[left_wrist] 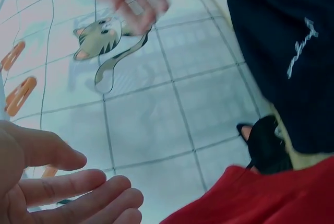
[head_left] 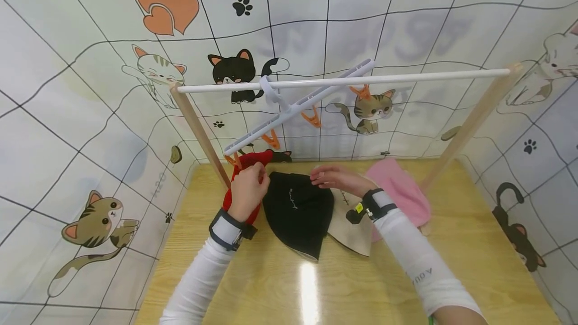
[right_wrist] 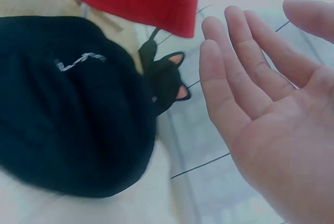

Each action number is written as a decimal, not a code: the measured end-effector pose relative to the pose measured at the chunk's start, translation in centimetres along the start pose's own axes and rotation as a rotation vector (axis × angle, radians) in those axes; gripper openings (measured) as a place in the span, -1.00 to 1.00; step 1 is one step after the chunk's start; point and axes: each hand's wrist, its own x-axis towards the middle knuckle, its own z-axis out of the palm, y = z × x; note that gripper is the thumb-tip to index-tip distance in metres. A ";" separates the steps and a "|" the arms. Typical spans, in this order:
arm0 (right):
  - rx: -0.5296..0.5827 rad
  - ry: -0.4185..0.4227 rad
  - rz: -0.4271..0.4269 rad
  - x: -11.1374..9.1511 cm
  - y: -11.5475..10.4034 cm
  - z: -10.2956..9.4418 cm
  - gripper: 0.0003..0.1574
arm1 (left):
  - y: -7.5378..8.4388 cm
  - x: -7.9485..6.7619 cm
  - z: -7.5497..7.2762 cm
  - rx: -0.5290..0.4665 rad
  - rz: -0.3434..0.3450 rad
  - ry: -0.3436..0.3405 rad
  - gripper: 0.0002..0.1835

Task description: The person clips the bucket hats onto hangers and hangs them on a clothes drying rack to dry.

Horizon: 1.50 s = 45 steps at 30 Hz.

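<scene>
My left hand is beside the left end of a pale lilac hanger, close to an orange clip. Its fingers are loosely bent with nothing between them. A red hat is below that clip, partly hidden behind the left hand. Over the black bucket hat and the beige hat is my right hand, its fingers extended and holding nothing. The black hat has white stitched lettering and overlaps the beige one on the table.
The hanger hooks slantwise over a white rail between wooden posts. More orange clips dangle from it. A pink hat lies right on the wooden table. Cat-print tiled walls close in the back and sides.
</scene>
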 end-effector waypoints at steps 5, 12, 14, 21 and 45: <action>-0.072 -0.013 -0.009 1.1 -2.6 0.5 -0.49 | 0.4 -0.5 1.9 0.011 0.011 -0.073 -0.92; -0.203 -0.021 -0.031 3.0 -7.1 2.2 -0.49 | 0.9 -1.0 4.1 0.025 0.016 -0.170 -0.79; -0.233 -0.010 -0.027 3.5 -8.6 2.7 -0.48 | 1.1 -1.1 4.7 0.016 0.020 -0.204 -0.75; -0.381 0.045 -0.014 5.2 -12.1 3.9 -0.42 | 1.8 -1.7 6.7 0.000 0.032 -0.309 -0.68; -0.304 0.117 -0.194 8.1 -13.3 6.5 -0.55 | 2.2 -4.7 11.2 0.087 0.095 -0.506 -0.64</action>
